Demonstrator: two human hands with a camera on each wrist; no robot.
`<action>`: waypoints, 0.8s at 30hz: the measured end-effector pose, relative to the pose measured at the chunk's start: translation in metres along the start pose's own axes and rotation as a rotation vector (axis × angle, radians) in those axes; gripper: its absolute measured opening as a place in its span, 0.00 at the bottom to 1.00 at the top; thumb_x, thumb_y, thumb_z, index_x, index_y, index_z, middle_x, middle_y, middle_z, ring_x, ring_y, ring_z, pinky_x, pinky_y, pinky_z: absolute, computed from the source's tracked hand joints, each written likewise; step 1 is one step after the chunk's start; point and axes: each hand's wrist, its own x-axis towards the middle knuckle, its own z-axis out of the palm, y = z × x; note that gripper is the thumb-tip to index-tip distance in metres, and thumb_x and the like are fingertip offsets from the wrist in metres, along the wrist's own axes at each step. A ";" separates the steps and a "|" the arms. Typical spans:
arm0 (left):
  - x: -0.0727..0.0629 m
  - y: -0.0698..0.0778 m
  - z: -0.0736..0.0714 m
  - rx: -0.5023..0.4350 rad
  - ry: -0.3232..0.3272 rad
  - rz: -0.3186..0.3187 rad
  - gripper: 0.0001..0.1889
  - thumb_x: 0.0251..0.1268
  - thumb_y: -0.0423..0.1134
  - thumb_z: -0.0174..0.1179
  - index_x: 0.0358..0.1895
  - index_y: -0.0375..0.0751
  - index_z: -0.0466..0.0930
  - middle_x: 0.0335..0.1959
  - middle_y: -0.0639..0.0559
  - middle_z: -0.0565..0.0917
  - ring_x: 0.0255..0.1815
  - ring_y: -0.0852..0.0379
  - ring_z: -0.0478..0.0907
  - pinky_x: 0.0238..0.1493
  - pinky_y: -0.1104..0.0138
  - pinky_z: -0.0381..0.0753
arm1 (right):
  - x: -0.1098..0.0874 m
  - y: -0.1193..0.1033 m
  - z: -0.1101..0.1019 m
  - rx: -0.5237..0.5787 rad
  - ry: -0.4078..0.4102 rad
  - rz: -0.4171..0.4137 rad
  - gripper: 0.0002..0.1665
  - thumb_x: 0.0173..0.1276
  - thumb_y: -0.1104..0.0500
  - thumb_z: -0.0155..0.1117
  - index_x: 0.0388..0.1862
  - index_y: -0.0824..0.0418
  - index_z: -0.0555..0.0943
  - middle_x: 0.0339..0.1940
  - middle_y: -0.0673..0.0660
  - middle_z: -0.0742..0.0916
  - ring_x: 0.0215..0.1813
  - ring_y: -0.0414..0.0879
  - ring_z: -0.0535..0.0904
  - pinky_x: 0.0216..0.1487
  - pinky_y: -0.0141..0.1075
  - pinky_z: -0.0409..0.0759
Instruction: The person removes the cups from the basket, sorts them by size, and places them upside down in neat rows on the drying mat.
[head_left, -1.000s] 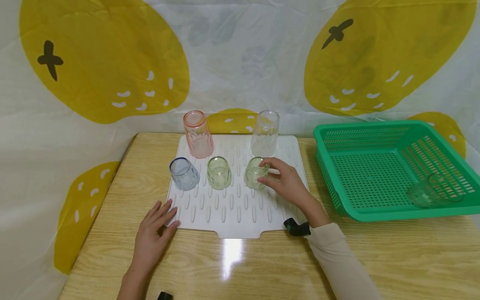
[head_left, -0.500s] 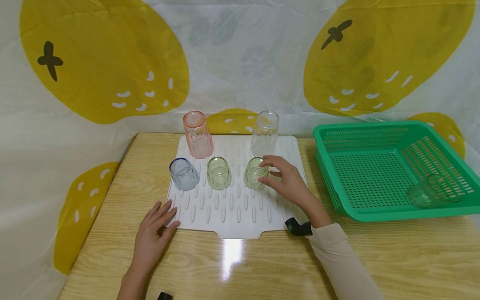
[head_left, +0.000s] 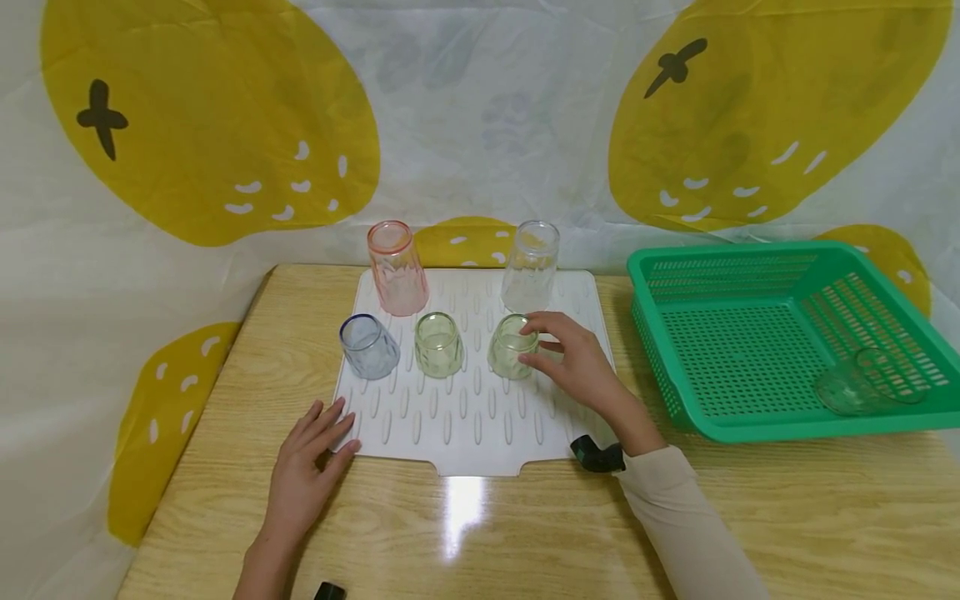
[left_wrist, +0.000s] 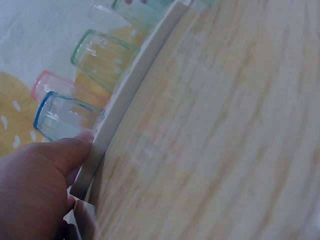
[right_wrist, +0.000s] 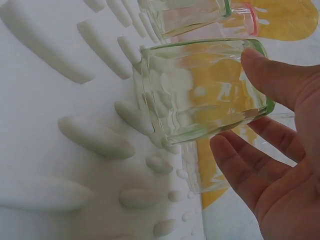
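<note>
My right hand [head_left: 577,358] pinches a small green glass [head_left: 508,357] near its top, thumb on one side and fingers on the other. That glass stands on the white ridged drying mat [head_left: 450,429], narrower end up. Beside it stand a second green glass [head_left: 438,354] and a blue-rimmed glass [head_left: 371,354]. Behind them are a tall pink glass [head_left: 399,275] and a tall clear glass [head_left: 531,275]. My left hand [head_left: 303,467] rests at the mat's front left corner with its fingers spread. In the left wrist view its thumb [left_wrist: 75,150] touches the mat's edge.
A green plastic basket [head_left: 735,427] stands on the wooden table [head_left: 390,533] to the right. Inside, a clear glass [head_left: 855,387] lies on its side. A fruit-patterned cloth [head_left: 480,108] hangs behind and at the left.
Both hands keep nearly the same place. My right wrist has shifted very slightly to the right, and the glasses have not moved.
</note>
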 end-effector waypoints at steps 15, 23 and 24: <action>0.001 0.001 0.000 0.002 -0.008 -0.008 0.21 0.52 0.31 0.71 0.53 0.36 0.83 0.61 0.43 0.77 0.67 0.36 0.63 0.67 0.41 0.55 | -0.003 0.000 -0.001 -0.018 -0.015 -0.015 0.19 0.58 0.63 0.73 0.48 0.61 0.78 0.58 0.56 0.77 0.61 0.50 0.72 0.51 0.46 0.81; 0.000 0.001 0.000 0.000 -0.003 0.001 0.22 0.50 0.30 0.71 0.52 0.35 0.83 0.60 0.42 0.77 0.66 0.35 0.64 0.67 0.41 0.56 | -0.004 -0.002 -0.002 -0.023 -0.026 -0.001 0.19 0.60 0.61 0.72 0.49 0.60 0.78 0.60 0.58 0.76 0.63 0.52 0.71 0.52 0.49 0.80; 0.000 0.001 0.000 -0.001 -0.002 0.003 0.22 0.50 0.30 0.71 0.52 0.35 0.83 0.60 0.42 0.77 0.66 0.35 0.64 0.66 0.41 0.56 | -0.004 -0.003 -0.002 -0.027 -0.027 0.000 0.20 0.60 0.61 0.72 0.49 0.60 0.78 0.60 0.58 0.76 0.63 0.53 0.71 0.52 0.49 0.80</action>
